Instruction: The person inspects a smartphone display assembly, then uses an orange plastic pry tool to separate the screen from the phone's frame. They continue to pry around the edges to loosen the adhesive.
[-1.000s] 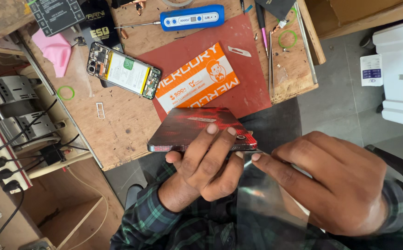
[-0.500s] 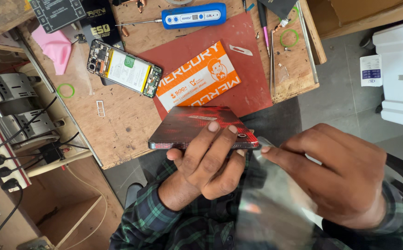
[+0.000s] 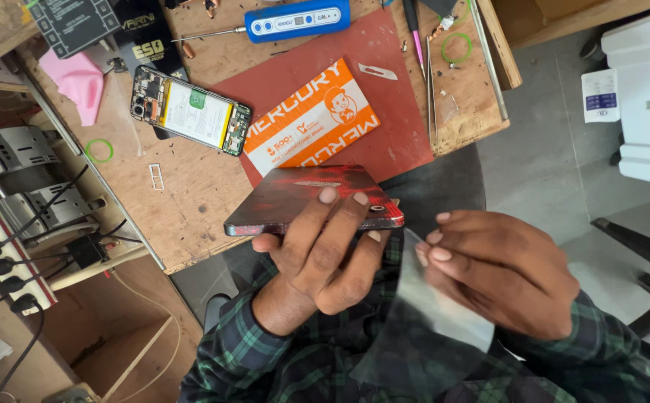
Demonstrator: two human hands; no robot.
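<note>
My left hand [image 3: 317, 257] grips a phone [image 3: 302, 198] with a dark red glossy back. It holds the phone flat, just off the workbench's near edge, with the fingertips resting on top. My right hand [image 3: 500, 272] is a little to the right of the phone. It pinches a clear, greyish plastic film [image 3: 422, 321] that hangs down over my checked shirt. The film's upper corner is close to the phone's right end; I cannot tell whether they touch.
On the wooden bench [image 3: 191, 201] lie a red mat [image 3: 392, 89], an orange packet [image 3: 314, 119], an opened phone with its battery showing [image 3: 191, 112], a blue-handled tool [image 3: 295, 19], a blade [image 3: 377, 72], tweezers [image 3: 429, 75] and a pink cloth [image 3: 79, 78]. A power strip [image 3: 0, 254] is at left.
My right hand has drawn away from the phone to the right, taking the clear film with it. The left hand and phone have stayed nearly still.
</note>
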